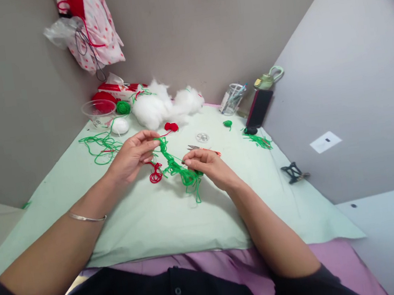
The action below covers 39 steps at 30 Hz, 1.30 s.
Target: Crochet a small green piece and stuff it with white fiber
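A tangled bundle of green yarn (183,172) hangs between my two hands above the pale green table cover. My left hand (134,153) pinches its upper left end between thumb and fingers. On the other side, my right hand (212,165) is closed on the bundle's right part, and a thin strand stretches between the hands. Just beyond the right fingers lie scissors (215,153) with orange handles, partly hidden by that hand. A small coil of red yarn (155,173) rests below my left fingers. Past the hands sits a small red knitted piece (171,127).
White stuffing (153,107) is heaped at the back, near a clear plastic tub (100,115) and a green yarn ball (123,108). Loose green yarn (100,145) lies left. At right stand a clear jar (232,100), a phone (259,108) and a bottle (264,80); a black claw clip (294,172) lies nearer.
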{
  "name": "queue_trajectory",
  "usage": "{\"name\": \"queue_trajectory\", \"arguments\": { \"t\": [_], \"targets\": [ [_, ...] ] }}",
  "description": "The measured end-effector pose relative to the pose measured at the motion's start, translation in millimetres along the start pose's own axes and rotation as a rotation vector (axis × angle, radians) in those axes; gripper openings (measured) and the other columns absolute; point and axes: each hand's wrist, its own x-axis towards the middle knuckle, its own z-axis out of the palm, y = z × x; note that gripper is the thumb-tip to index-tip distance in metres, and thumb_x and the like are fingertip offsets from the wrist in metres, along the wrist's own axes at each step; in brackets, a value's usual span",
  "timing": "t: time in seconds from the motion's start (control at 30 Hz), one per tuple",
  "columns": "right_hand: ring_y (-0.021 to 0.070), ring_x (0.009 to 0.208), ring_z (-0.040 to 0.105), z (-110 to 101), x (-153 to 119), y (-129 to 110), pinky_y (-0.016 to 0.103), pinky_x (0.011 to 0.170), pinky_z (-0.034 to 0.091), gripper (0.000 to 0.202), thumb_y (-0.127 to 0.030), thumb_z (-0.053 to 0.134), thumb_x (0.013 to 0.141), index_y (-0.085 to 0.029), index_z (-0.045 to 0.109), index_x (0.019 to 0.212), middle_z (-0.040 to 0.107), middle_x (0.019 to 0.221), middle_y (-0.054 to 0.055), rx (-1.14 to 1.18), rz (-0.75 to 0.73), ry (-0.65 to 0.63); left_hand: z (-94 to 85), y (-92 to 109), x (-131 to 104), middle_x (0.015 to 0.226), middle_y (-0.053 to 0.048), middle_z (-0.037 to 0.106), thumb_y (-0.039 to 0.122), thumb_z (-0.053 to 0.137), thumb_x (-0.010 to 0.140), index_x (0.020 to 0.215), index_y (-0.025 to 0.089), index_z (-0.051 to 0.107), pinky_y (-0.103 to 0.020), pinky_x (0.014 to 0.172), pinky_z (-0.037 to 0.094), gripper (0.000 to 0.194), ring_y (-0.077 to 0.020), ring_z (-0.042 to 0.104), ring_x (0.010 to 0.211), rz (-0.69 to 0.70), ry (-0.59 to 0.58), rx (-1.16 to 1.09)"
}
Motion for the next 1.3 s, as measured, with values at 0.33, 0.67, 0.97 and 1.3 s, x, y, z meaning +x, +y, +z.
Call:
{"name": "queue_trajectory", "arguments": {
  "t": [0.33, 0.67, 0.97, 1.3],
  "targets": [
    [0.0118, 0.068, 0.061, -17, -1, -6, 0.025, 0.064, 0.044, 0.032, -0.048, 0.081, 0.077, -0.019, 0.068, 0.079, 0.067, 0.07, -0.001, 0.067, 0.0, 0.067, -14.5, 11, 4, 0.061, 0.006, 0.048, 0.016, 0.079, 0.072, 0.088, 0.015, 0.072, -0.019, 0.044, 0.028, 0.017, -0.0018, 0.027, 0.045, 0.035, -0.054, -0.021],
    [0.0164, 0.075, 0.069, -35, -4, -13, 0.03, 0.071, 0.054, 0.027, -0.039, 0.085, 0.074, -0.018, 0.068, 0.076, 0.07, 0.077, 0.002, 0.311, 0.069, 0.022, -47.5, 31, 12, 0.058, 0.008, 0.038, 0.016, 0.08, 0.074, 0.087, 0.019, 0.068, -0.021, 0.046, 0.023, 0.018, -0.0043, 0.019, 0.049, 0.157, 0.065, -0.039],
    [0.0175, 0.072, 0.062, -44, -15, -25, 0.038, 0.08, 0.055, 0.022, -0.037, 0.077, 0.076, -0.022, 0.063, 0.067, 0.059, 0.071, 0.0, 0.347, -0.29, 0.035, -51.4, 34, 9, 0.058, 0.008, 0.04, 0.027, 0.083, 0.076, 0.092, 0.018, 0.068, -0.021, 0.048, 0.024, 0.024, -0.0042, 0.026, 0.049, 0.123, -0.107, 0.091],
    [0.0077, 0.04, 0.045, -46, -17, -27, 0.026, 0.048, 0.039, 0.026, -0.041, 0.069, 0.085, -0.022, 0.054, 0.075, 0.058, 0.064, -0.005, 0.236, -0.2, -0.008, -16.1, 12, -4, 0.065, 0.004, 0.048, 0.033, 0.079, 0.08, 0.093, 0.018, 0.069, -0.02, 0.048, 0.028, 0.022, -0.0052, 0.034, 0.051, -0.062, -0.316, 0.3]
  ]
}}
